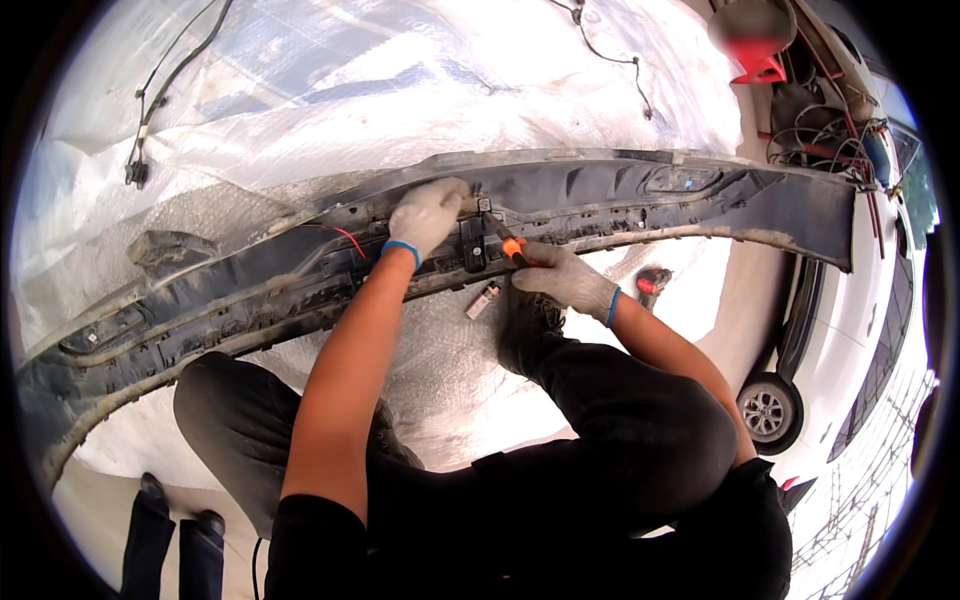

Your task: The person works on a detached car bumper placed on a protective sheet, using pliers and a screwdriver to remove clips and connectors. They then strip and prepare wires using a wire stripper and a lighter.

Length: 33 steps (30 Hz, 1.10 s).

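A long dark grey car bumper [590,185], inner side up, lies across in front of me. My left hand [428,215], in a pale work glove with a blue cuff, rests on its middle with the fingers curled; what they grip is hidden. From the right, my gloved right hand [568,280] holds a screwdriver [514,250] by its orange and black handle. Its shaft points at a small square fitting [485,205] beside my left fingertips. Just below sits a black bracket-like block [473,245]. A short red wire [347,238] shows left of my left hand.
White plastic sheeting [450,110] covers the floor, with wiring harnesses [137,170] on it. A small lighter-like object [482,301] and a red-black tool [653,281] lie near my foot. A white car [850,330] stands right. Another person's legs [175,545] show lower left.
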Motion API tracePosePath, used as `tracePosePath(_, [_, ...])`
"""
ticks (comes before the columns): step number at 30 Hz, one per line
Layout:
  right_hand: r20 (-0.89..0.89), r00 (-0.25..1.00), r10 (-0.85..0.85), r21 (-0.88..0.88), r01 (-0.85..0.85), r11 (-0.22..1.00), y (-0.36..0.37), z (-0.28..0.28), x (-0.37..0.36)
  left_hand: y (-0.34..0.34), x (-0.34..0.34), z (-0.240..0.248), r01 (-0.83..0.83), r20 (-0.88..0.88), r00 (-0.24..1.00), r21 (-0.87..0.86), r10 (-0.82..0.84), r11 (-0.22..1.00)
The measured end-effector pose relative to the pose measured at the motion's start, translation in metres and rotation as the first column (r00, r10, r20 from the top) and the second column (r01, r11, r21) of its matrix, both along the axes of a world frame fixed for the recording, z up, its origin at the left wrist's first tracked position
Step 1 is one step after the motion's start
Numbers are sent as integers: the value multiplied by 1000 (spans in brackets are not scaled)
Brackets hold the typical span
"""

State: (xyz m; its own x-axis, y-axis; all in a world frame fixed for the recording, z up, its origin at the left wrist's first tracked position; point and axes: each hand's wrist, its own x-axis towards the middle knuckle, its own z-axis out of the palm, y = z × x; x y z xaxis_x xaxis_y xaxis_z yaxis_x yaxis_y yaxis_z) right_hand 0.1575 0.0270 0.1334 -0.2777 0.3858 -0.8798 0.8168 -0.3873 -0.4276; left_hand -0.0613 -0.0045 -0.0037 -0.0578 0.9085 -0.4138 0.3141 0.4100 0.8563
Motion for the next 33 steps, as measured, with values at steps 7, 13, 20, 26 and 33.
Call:
tracePosePath(7, [-39, 994, 98, 112, -93, 989, -19, -38, 31, 10, -7, -1, -42, -23, 999, -176, 39, 983])
tracePosePath(13, [6, 983, 181, 230, -177, 957, -30, -60, 56, 12, -28, 92, 373, -330, 822, -305, -465, 876])
tracePosePath(20, [-18, 990, 141, 323, -128, 938, -35, -30, 49, -19, -64, 216, 478, -808, 555, 503, 196, 720])
tracePosePath(26, [-39, 984, 175, 350, -151, 924, -43, -28, 52, 11, -82, 175, 261, -787, 538, -185, -301, 948])
tracePosePath(33, [8, 958, 286, 470, -256, 845, -57, -53, 62, 10, -92, 160, 302, -800, 542, -101, -258, 948])
